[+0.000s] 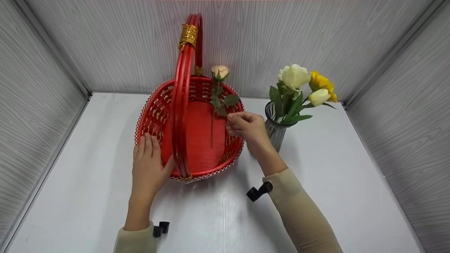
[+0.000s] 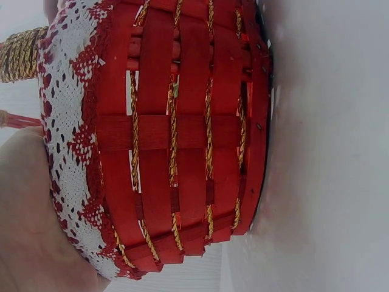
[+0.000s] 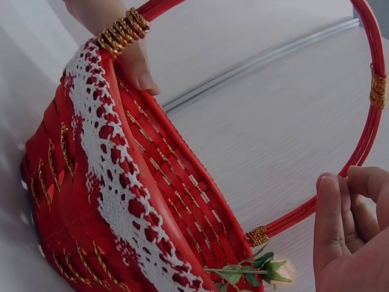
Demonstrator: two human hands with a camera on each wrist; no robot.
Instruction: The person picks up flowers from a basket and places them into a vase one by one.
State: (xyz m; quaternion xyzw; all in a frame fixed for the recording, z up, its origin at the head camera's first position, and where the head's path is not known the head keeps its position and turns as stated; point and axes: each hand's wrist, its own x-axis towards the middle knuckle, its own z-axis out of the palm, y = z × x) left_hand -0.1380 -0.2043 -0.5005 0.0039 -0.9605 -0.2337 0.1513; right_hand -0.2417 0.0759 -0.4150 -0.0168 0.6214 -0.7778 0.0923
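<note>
A red woven basket (image 1: 202,158) with a tall arched handle (image 1: 180,105) stands on the white table. My left hand (image 1: 149,168) rests on its near left rim, fingers straight and thumb beside the handle's foot. The palm lies against the red-and-white lace trim (image 2: 73,140) in the left wrist view. A peach rose (image 1: 220,72) leans inside the basket, its bloom above the back rim and its stem pointing down to the floor. My right hand (image 1: 246,128) hovers over the right rim near the rose leaves, thumb close to the loosely bent fingers, holding nothing.
A grey glass vase (image 1: 276,135) stands right of the basket, partly behind my right hand. It bears a white rose (image 1: 294,77), a yellow flower (image 1: 321,84) and a pale tulip (image 1: 319,97). Wood-grain panels (image 1: 246,42) border the table (image 1: 218,218).
</note>
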